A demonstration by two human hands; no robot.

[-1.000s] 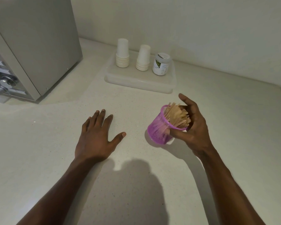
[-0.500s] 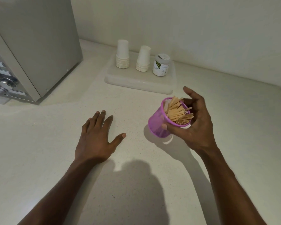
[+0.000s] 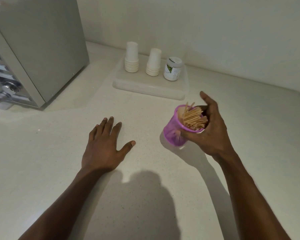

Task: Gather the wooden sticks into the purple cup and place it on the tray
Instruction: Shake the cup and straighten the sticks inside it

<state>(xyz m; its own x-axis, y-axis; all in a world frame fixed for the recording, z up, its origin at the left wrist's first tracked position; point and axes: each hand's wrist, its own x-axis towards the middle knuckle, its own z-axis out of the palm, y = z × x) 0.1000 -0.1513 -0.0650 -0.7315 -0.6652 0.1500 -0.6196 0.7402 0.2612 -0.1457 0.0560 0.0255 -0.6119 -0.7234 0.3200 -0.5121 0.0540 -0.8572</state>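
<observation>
Grey metal fills the far left, where a cabinet [image 3: 36, 49] stands on the counter [image 3: 42, 161], well away from the grip. Next rightward, the left hand [image 3: 104, 146] lies flat on the counter, fingers spread and holding nothing, apart from the cup.

Up and to the left of the grip sits the tray [image 3: 145, 90], with two stacks of paper cups [image 3: 132, 58] and a jar [image 3: 172, 69] along its back. Its front strip looks bare and is the part nearest the grip.

The right hand [image 3: 210, 129] is clamped around the purple cup [image 3: 174, 134]: the thumb presses the near wall, the fingers wrap the far side, and one finger points up, free. The cup leans, mouth toward the palm. Whether its base touches the counter cannot be told. The sticks [image 3: 192, 116] are bundled inside and fan out past the rim against the palm. No loose sticks show on the counter.

The tilt is probably the main risk. If the cup leans further during the carry, sticks could slide out over the rim on the palm side. The mesh wall may flex under a tight squeeze, loosening the bundle. A low carry might catch the tray's raised edge, and a placement too far back could knock the jar or the cup stacks.
</observation>
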